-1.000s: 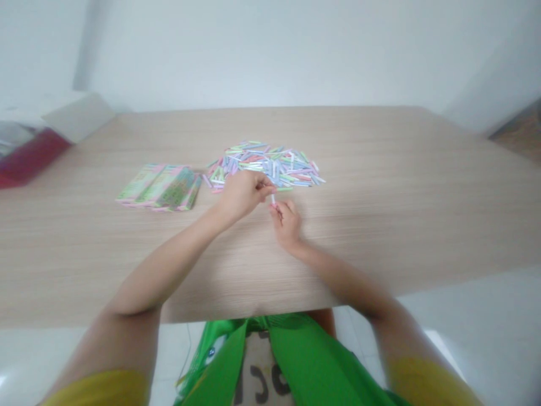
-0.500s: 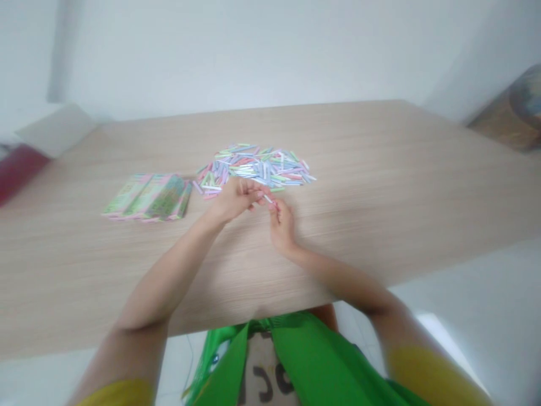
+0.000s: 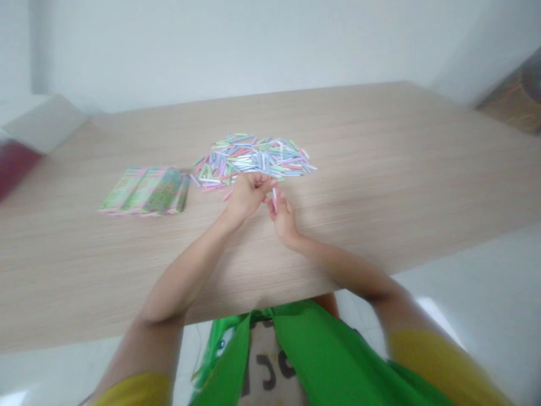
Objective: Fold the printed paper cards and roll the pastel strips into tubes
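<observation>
In the head view, your right hand (image 3: 285, 221) has its thumb and fingertips clamped on 1 slim, short stick, white at the top and pink lower down (image 3: 274, 193). It stands nearly upright from your grip, a little above the pale wood-grain table (image 3: 380, 169) as far as you can judge. Your left hand (image 3: 245, 194) is just beside it, thumb and fingertips drawn close together near the stick's white end; whether they touch that end or pinch something of their own, the blur does not let you tell.

What has just changed is the stick's angle. 0.5 s ago it slanted across the gap between your 2 hands, its upper end at your left fingertips; now it points up from your right fingers. That suggests your right hand alone carries it at this moment, with your left free to steady or turn it.

Beyond your left hand lies a loose, spread heap of thin pastel sticks in pink, blue, green, lilac and white (image 3: 262, 160). 1 pink stick (image 3: 227, 195) shows at the near edge, just left of your left hand. Further left, well apart from your fingers, flat printed packs in pale green and pink (image 3: 141, 192) lie side by side, partly overlapping. The heap and packs keep the same layout as in the earlier pictures; only the camera has shifted.
</observation>
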Tool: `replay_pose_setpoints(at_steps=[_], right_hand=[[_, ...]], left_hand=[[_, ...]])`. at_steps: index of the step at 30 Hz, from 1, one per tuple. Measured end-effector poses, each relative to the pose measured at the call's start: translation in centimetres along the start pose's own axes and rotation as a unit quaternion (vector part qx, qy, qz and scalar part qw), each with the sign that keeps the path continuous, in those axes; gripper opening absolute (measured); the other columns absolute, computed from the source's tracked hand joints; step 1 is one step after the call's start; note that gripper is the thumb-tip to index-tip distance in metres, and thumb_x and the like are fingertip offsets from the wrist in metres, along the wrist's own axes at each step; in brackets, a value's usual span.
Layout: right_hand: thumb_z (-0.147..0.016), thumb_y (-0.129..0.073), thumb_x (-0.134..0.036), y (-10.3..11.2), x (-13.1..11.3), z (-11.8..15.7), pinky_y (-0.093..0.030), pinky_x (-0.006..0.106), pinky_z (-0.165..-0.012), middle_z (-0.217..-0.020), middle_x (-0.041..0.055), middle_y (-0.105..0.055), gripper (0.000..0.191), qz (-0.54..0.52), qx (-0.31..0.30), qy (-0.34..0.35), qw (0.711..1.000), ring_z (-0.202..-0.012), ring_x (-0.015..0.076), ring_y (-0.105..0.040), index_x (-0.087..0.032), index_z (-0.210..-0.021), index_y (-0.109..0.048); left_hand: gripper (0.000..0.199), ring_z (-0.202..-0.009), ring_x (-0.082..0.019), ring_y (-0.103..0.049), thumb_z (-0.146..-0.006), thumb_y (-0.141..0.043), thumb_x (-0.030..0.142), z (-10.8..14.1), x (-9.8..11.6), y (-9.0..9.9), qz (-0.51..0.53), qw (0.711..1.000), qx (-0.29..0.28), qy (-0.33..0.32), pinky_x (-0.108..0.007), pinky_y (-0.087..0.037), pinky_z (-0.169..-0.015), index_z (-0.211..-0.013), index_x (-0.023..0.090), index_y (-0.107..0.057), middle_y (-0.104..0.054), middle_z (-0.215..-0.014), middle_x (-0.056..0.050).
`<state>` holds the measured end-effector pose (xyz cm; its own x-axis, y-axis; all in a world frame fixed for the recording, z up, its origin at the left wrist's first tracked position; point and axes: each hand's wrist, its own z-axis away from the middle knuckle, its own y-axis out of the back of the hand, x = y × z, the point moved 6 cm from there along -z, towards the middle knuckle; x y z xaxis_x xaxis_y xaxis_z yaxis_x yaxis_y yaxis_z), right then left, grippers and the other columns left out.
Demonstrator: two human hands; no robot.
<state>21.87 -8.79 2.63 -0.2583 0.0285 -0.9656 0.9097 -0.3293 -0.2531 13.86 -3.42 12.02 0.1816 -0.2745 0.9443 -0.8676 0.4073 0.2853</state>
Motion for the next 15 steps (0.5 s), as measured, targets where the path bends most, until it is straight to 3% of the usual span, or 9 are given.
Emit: replay_pose_setpoints(at_steps=[3,7,10,15], right_hand=[[-0.101,-0.029,-0.051,-0.4,-0.8,0.4,-0.017,0.025,-0.043,-0.046,-0.0068,-0.029,0.050,-0.083,-0.004,-0.063,0.995,-0.040,0.0089,-0.022,-0.021,-0.063,-0.046],[-0.103,-0.022,-0.044,-2.1,-1.7,1.4,-0.019,0.023,-0.041,-0.041,-0.0109,-0.015,0.051,-0.194,-0.129,-0.181,0.955,-0.035,0.0088,-0.011,-0.021,-0.071,-0.053],[-0.103,-0.026,-0.040,-2.4,-2.2,1.5,-0.023,0.021,-0.042,-0.043,-0.0106,-0.021,0.042,-0.240,-0.157,-0.194,0.938,-0.036,0.0086,-0.015,-0.021,-0.076,-0.052],[-0.097,-0.041,-0.024,-2.3,-1.9,0.9,-0.026,0.018,-0.045,-0.048,-0.0090,-0.032,0.021,-0.233,-0.142,-0.177,0.946,-0.040,0.0081,-0.024,-0.021,-0.077,-0.048]], left_hand=[[0.044,-0.047,-0.007,-0.051,-0.069,-0.077,0.055,0.0,0.1,0.8,0.018,0.999,-0.019,0.021,-0.019,-0.036,-0.043,-0.073,0.012,-0.070,-0.071,-0.069,-0.006],[0.035,-0.044,-0.006,-0.049,-0.070,-0.078,0.046,-0.4,-0.1,1.9,0.032,0.996,-0.039,0.078,-0.018,-0.030,-0.041,-0.073,0.011,-0.071,-0.068,-0.063,-0.005],[0.034,-0.048,-0.009,-0.055,-0.071,-0.078,0.044,-1.0,-0.2,2.4,-0.007,0.994,-0.035,0.099,-0.018,-0.032,-0.042,-0.074,0.011,-0.071,-0.067,-0.062,-0.006],[0.033,-0.061,-0.016,-0.063,-0.078,-0.072,0.044,-1.4,0.2,2.9,-0.145,0.988,-0.009,0.058,-0.025,-0.048,-0.058,-0.077,0.011,-0.072,-0.068,-0.063,-0.007]])
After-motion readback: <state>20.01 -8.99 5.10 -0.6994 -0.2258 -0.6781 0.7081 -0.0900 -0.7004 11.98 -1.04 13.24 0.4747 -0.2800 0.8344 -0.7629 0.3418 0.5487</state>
